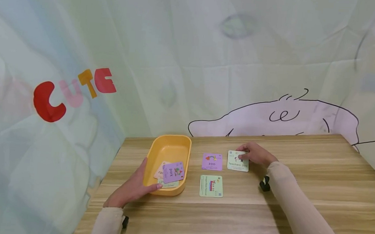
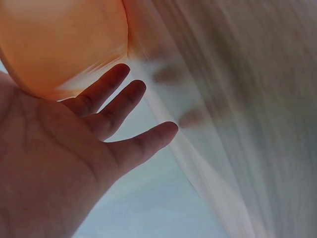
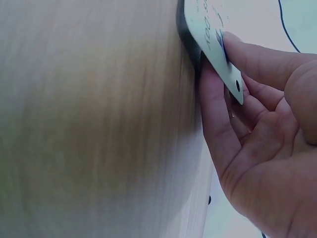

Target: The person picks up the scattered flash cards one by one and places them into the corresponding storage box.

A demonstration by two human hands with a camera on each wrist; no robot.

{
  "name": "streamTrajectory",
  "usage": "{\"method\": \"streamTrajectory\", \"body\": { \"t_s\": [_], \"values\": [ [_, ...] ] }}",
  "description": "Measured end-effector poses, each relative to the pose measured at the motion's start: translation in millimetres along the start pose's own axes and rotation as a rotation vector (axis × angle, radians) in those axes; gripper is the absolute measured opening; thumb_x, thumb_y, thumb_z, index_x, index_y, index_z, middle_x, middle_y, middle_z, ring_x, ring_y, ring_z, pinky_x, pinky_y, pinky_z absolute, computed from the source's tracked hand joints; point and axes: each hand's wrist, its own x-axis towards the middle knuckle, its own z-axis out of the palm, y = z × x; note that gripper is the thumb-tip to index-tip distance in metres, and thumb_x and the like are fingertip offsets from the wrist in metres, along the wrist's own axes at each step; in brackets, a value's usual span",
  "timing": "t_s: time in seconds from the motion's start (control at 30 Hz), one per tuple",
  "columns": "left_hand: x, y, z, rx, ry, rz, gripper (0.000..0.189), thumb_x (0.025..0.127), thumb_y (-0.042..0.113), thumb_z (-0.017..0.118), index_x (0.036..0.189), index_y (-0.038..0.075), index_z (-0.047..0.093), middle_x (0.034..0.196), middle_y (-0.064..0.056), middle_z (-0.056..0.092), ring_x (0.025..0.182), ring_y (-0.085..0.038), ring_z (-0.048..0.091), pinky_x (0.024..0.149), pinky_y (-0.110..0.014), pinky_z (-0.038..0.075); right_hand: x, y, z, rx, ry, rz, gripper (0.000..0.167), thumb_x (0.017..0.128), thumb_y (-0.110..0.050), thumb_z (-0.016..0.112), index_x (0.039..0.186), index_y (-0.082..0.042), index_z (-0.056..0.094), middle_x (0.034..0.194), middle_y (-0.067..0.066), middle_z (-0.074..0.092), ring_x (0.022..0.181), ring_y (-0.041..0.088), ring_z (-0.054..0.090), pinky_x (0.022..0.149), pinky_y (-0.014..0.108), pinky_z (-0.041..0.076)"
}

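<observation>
In the head view my left hand (image 1: 135, 183) holds a yellow plastic tray (image 1: 187, 156) by its left side, thumb over the front rim. Three of its fingers stretch along the tray's outside in the left wrist view. Inside lie a purple "park" card (image 1: 173, 172), a pinkish card (image 1: 159, 169) and a green card (image 1: 170, 184), overlapping. My right hand (image 1: 257, 154) pinches a pale green "Teachers' Day" card (image 1: 236, 166), thumb on its printed face and a finger beneath. In the right wrist view the card (image 3: 205, 37) is tilted, close to the tabletop.
Between tray and right hand, a purple "zoo" card (image 1: 212, 165) lies on the wooden table (image 1: 248, 221). Nearer me is a green "Dragon Boat Festival" card (image 1: 204, 186), turned sideways. A printed curtain (image 1: 178, 59) hangs behind the table's back edge.
</observation>
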Motion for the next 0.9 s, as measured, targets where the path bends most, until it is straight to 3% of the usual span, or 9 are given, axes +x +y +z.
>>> {"method": "streamTrajectory", "body": {
  "t_s": [0.6, 0.9],
  "values": [
    [0.0, 1.0, 0.2, 0.006, -0.001, 0.018, 0.104, 0.083, 0.043, 0.082, 0.159, 0.016, 0.016, 0.144, -0.01, 0.048, 0.12, -0.028, 0.05, 0.111, -0.054, 0.036, -1.7, 3.3, 1.7, 0.048, -0.006, 0.005, 0.036, 0.098, -0.005, 0.064, 0.132, 0.006, 0.058, 0.123, 0.021, 0.062, 0.097, 0.023, 0.065, 0.076, 0.035, 0.058],
    [-1.7, 2.4, -0.2, 0.023, 0.002, -0.011, 0.106, 0.083, 0.044, 0.081, 0.16, 0.016, 0.014, 0.145, -0.011, 0.047, 0.12, -0.029, 0.049, 0.11, -0.054, 0.036, -1.6, 5.1, 2.3, 0.083, -0.004, -0.006, 0.036, 0.097, -0.004, 0.064, 0.131, 0.006, 0.058, 0.121, 0.02, 0.064, 0.094, 0.021, 0.067, 0.077, 0.037, 0.059]
  ]
}}
